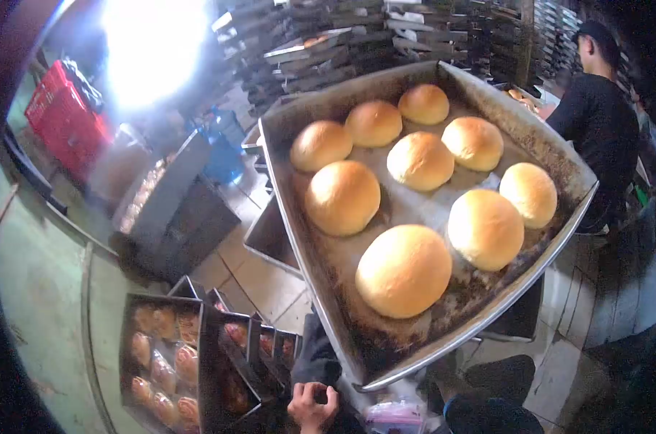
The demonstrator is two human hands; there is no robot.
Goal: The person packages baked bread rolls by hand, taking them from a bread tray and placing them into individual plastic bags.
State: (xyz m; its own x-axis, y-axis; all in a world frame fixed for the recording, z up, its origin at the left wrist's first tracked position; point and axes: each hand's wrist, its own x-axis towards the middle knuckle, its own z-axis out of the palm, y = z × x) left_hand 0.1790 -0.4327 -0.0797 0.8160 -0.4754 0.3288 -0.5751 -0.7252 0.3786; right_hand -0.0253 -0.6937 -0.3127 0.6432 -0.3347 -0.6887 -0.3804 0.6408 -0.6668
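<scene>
A worn metal baking tray (422, 334) fills the middle of the view, tilted, with several round golden buns (404, 271) on its base. Low in the frame, my left hand (313, 409) is below the tray's near left corner and apart from it. Its fingers curl toward the thumb in a loose ring, and I see nothing held in it. Dark trousers show just behind this hand. My right hand is not in view, and what supports the tray is hidden.
Trays of wrapped bread (165, 362) stand lower left. A red crate (64, 108) and a blue water bottle (223, 148) are farther back. Stacked trays (321, 72) line the rear. Another person in black (595, 123) is at the right. A pinkish plastic packet (394, 416) lies below.
</scene>
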